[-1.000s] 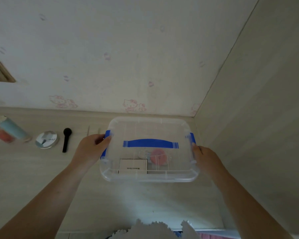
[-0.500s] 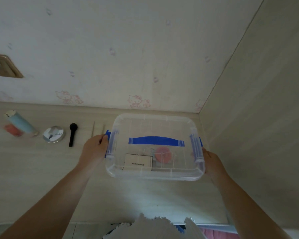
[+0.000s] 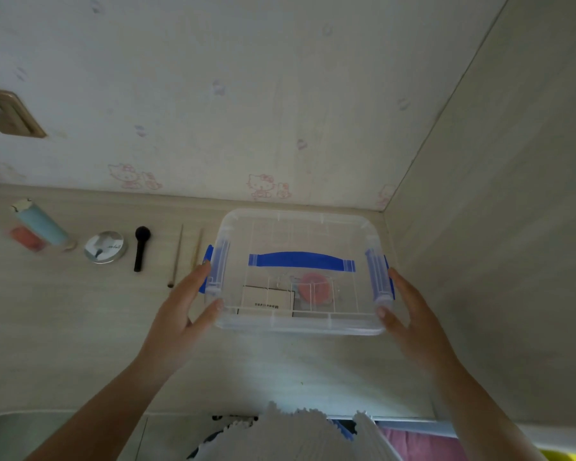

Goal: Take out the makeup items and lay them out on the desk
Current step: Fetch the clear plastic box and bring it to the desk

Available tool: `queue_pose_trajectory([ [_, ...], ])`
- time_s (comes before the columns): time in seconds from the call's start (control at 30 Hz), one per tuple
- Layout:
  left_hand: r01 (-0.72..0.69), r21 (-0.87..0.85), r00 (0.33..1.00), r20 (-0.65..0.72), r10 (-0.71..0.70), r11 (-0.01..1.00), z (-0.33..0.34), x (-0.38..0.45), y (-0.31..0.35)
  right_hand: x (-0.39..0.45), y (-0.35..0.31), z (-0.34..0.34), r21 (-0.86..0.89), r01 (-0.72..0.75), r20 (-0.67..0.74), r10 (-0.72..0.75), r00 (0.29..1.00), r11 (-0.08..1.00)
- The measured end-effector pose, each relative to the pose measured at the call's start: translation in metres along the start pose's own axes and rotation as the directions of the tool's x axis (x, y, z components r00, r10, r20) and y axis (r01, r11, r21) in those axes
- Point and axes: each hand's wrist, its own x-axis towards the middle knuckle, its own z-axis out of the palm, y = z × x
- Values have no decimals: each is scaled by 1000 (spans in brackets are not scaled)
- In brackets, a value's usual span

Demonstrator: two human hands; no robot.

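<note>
We see the left hand [image 3: 180, 314] and right hand [image 3: 413, 321] spread open, flanking the clear box [image 3: 300, 227], fingertips touching its sides without gripping. The box sits on the table [image 3: 64, 327] in the corner, lid closed, with a blue handle [image 3: 301, 261] and blue side latches; a white card [image 3: 268, 299] and pink round item [image 3: 315, 289] show through. Left of it lie two thin sticks [image 3: 177, 254], a black brush [image 3: 141, 247], a silver compact [image 3: 104, 246], a pale blue tube [image 3: 40, 224]
</note>
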Motion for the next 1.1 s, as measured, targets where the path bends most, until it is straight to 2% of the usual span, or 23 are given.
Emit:
queue_pose_trajectory([
  [0.07,22,-22,1000,6,-22,1000,4,-5,0,-6,3,4,11,4,58,-5,998,1000],
  [0.33,5,-10,1000,-9,-5,1000,0,2,9,-7,-7,0,45,1,91,-5,996,999],
  [0.53,-2,-90,998,-67,-4,996,-19,31,35,16,-43,-17,103,20,-10,-19,1000,995],
  [0.67,-30,-107,997,-77,22,994,-25,64,50,50,-67,-25,178,14,-111,6,994,984],
  [0.87,60,-266,987,-130,-98,962,-11,118,79,130,-82,-25,292,-72,-182,129,975,954],
  [0.97,72,-246,979,-166,-115,966,-5,145,88,164,-79,-23,301,-119,-162,173,971,946],
  [1.1,141,-268,976,-122,-179,953,-1,183,85,196,-77,-18,312,-163,-111,207,972,936],
])
